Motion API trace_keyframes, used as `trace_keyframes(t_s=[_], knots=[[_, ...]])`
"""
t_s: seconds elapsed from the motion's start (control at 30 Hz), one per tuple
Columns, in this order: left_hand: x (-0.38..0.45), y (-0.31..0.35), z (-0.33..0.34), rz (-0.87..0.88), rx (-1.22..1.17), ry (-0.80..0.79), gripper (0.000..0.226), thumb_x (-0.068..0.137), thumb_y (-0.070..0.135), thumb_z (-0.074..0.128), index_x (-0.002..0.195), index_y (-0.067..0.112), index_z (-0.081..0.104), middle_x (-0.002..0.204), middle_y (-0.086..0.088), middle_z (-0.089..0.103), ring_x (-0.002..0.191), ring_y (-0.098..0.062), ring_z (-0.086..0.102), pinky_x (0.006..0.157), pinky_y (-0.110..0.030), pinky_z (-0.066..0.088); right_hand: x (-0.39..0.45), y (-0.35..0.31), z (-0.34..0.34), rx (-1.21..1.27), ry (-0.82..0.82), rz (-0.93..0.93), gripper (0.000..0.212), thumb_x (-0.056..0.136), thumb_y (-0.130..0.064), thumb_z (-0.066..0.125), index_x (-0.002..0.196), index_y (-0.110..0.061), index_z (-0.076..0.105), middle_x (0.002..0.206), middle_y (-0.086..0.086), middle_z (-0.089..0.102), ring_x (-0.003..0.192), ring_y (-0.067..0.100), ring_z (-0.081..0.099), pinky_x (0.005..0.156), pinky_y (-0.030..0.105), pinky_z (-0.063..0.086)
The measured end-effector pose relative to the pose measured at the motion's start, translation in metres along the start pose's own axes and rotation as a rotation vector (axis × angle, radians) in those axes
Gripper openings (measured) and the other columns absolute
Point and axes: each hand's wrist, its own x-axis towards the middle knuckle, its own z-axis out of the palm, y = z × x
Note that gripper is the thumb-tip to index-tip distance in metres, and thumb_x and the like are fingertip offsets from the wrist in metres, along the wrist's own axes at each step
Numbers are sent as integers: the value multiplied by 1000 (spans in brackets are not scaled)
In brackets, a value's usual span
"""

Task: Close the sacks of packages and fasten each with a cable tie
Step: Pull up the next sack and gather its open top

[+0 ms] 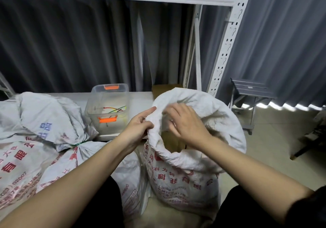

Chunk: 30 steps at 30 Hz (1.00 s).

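The left hand [139, 123] grips the rolled rim of the open white woven sack [185, 180] between thumb and curled fingers, while the right hand [185, 123], just to its right, has its fingers curled over the same rim and into the sack's mouth. Red and blue printed characters on the sack below both hands are too blurred to read, apart from digits resembling "02007". Left of the left hand lies a closed sack [26, 159] bound by a green cable tie [80, 142], and beyond it a clear box [107, 109] with orange latches holds coloured cable ties [115, 108].
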Motion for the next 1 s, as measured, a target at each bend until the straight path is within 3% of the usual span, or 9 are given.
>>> trace_keyframes(t_s=[0.13, 0.2, 0.27, 0.37, 0.53, 0.6, 0.7, 0.87, 1.0], knots=[[-13, 2, 3, 14, 98, -10, 46, 77, -7, 44, 114, 17, 56, 85, -9, 60, 72, -12, 53, 60, -19, 42, 40, 11, 8, 72, -346, -106, 41, 92, -27, 40, 131, -19, 52, 133, 0, 56, 131, 16, 42, 114, 36, 16], [-20, 3, 1, 4, 165, 55, 38, 80, -5, 45, 111, 18, 49, 74, -4, 51, 62, -8, 47, 50, -15, 38, 48, 11, 16, 64, -403, -157, 37, 93, -33, 34, 117, -20, 59, 111, -1, 66, 108, 16, 56, 110, 36, 26], [-23, -4, -2, 3, 193, 111, 40, 86, -5, 45, 120, 15, 41, 75, -4, 52, 59, -6, 47, 50, -13, 38, 49, 9, 20, 48, -390, -140, 32, 96, -36, 33, 104, -17, 58, 87, 0, 66, 80, 19, 58, 84, 37, 42], [-29, -23, 1, 124, 357, 226, 44, 86, 11, 62, 123, 17, 38, 105, -5, 56, 80, -10, 55, 69, -18, 44, 54, 6, 26, -25, -353, -46, 24, 102, -33, 35, 100, -14, 49, 69, 2, 55, 62, 26, 56, 57, 35, 37], [-30, -40, -1, 299, 532, 377, 21, 85, 27, 68, 102, 23, 55, 91, 14, 61, 84, -6, 59, 73, -21, 47, 62, 1, 32, 301, -423, 263, 29, 99, -43, 41, 85, -18, 48, 76, 0, 61, 72, 20, 57, 69, 43, 47], [-24, -42, -10, 290, 438, 375, 2, 89, 20, 63, 91, 20, 63, 87, 8, 67, 83, -11, 63, 77, -32, 51, 58, 5, 29, 457, -505, 280, 25, 96, -48, 47, 96, -24, 54, 91, -6, 61, 85, 14, 59, 79, 37, 47], [-19, -38, -18, 71, 172, 238, 16, 95, 14, 53, 91, 15, 68, 88, -3, 70, 84, -15, 63, 73, -27, 49, 50, 12, 27, 401, -632, 130, 32, 93, -51, 50, 122, -38, 56, 114, -17, 50, 108, 2, 49, 95, 28, 37], [-9, -40, -24, -235, -180, 64, 28, 97, 21, 46, 117, 10, 63, 113, -8, 68, 107, -21, 61, 93, -36, 44, 57, 13, 32, 378, -623, 123, 18, 96, -37, 53, 99, -26, 67, 93, -22, 56, 95, 4, 51, 93, 36, 41], [-14, -49, -17, -84, 181, 262, 23, 94, 26, 52, 110, 11, 60, 105, -7, 66, 98, -18, 61, 89, -36, 47, 67, 21, 44, 446, -662, 230, 24, 96, -35, 52, 74, -31, 59, 77, -20, 56, 84, 3, 46, 86, 30, 34]])
